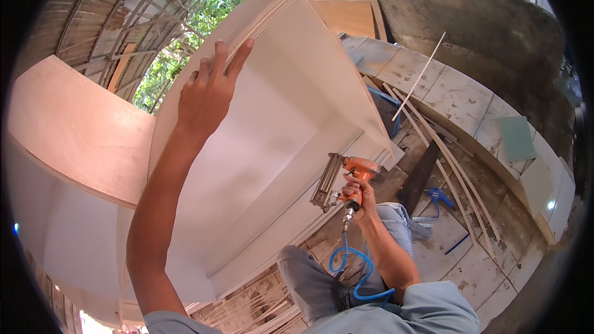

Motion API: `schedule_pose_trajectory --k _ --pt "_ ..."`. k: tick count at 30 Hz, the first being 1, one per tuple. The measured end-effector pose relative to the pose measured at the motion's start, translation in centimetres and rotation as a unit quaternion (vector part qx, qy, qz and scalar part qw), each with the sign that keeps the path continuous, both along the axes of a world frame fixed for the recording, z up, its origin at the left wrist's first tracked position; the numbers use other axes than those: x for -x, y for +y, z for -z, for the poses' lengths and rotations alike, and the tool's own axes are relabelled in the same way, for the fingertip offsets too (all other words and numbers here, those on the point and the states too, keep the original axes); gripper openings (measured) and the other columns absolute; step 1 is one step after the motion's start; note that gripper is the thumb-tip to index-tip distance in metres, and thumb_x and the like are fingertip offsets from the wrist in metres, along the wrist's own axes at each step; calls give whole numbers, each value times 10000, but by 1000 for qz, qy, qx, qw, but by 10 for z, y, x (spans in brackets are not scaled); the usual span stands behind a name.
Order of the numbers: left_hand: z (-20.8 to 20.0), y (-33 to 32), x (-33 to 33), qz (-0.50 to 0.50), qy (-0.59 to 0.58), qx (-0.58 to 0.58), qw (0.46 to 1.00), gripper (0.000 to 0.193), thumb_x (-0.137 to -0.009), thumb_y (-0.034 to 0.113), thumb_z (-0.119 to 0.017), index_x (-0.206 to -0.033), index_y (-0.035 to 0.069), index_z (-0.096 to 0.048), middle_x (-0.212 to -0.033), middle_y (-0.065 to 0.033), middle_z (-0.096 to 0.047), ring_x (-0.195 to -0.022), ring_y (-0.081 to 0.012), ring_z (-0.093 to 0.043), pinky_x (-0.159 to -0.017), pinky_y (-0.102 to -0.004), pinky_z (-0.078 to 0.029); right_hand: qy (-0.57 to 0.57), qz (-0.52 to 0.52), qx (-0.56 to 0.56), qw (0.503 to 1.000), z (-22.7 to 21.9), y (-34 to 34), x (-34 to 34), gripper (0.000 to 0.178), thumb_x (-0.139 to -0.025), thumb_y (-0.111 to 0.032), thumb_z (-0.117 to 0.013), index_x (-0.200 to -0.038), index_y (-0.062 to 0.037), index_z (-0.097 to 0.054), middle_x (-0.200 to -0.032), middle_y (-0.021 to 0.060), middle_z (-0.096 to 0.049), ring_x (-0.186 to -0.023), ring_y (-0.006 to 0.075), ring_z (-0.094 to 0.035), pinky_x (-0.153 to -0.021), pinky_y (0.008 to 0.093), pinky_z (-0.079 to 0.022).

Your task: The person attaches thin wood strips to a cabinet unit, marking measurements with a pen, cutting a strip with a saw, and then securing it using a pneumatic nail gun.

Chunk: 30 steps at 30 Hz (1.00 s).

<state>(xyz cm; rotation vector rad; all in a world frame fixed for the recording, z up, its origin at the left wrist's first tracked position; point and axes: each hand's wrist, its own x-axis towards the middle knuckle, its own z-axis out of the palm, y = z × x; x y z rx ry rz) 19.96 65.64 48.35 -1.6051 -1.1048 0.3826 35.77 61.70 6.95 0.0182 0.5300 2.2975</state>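
Note:
My right hand (365, 193) is wrapped round the handle of an orange nail gun (362, 166). Its metal magazine (326, 182) points left, toward the inside of a large white-lined wooden cabinet (266, 105). From the handle's base a blue air hose (369, 266) loops down over my lap. Higher up on the left, my left hand (207, 93) rests against the cabinet's upper plywood edge (266, 15), its fingers stretched and spread. The thumb cannot be made out. The nail gun's tip stands apart from the cabinet's far edge.
A curved plywood-topped piece (80, 124) adjoins the cabinet at left. On the right, thin wood strips (455, 173), a handsaw (419, 176) and a blue-handled tool (439, 196) lie on the tiled floor. A low tiled ledge (461, 102) runs along a concrete wall (476, 37).

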Motion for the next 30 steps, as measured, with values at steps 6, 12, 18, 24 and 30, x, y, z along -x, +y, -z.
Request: schedule_pose_trajectory --k 6,12,18,24,30 --pt "1 -56 35 18 34 -22 999 832 -774 -79 -571 -1517 212 -336 -1306 -162 -528 -941 -297 -645 -685 -332 -573 3 33 28 999 7 -4 -3 298 -914 -89 -551 -1162 54 -467 -608 -32 -461 -550 130 -540 -552 354 -540" --pt "4 -106 54 11 16 -37 999 700 -827 -67 -543 -1469 189 -435 -1263 -172 -566 -918 -314 -638 -683 -355 -565 -38 18 31 999 12 -8 5 160 -915 -91 -542 -1025 23 -520 -574 -37 -440 -531 130 -530 -542 346 -538" --pt "14 -124 65 13 -32 -50 998 618 -871 -22 -554 -1447 186 -470 -1253 -182 -571 -946 -339 -628 -763 -398 -556 -51 12 24 998 5 -15 13 385 -912 -17 -507 -1257 115 -397 -642 -13 -476 -505 96 -476 -564 286 -494" --pt "19 -135 74 20 -41 -70 997 580 -885 -28 -552 -1419 194 -509 -1245 -179 -572 -942 -337 -623 -802 -410 -552 5 -27 52 998 10 -13 18 57 -918 -93 -539 -900 -40 -527 -524 -47 -430 -573 152 -574 -543 374 -546" --pt "23 -135 75 27 -45 -83 995 572 -891 -25 -554 -1417 193 -510 -1245 -177 -569 -937 -335 -621 -806 -411 -554 -41 4 -31 999 -4 -18 14 313 -923 -39 -511 -1199 95 -448 -628 -16 -475 -531 108 -482 -560 298 -505"
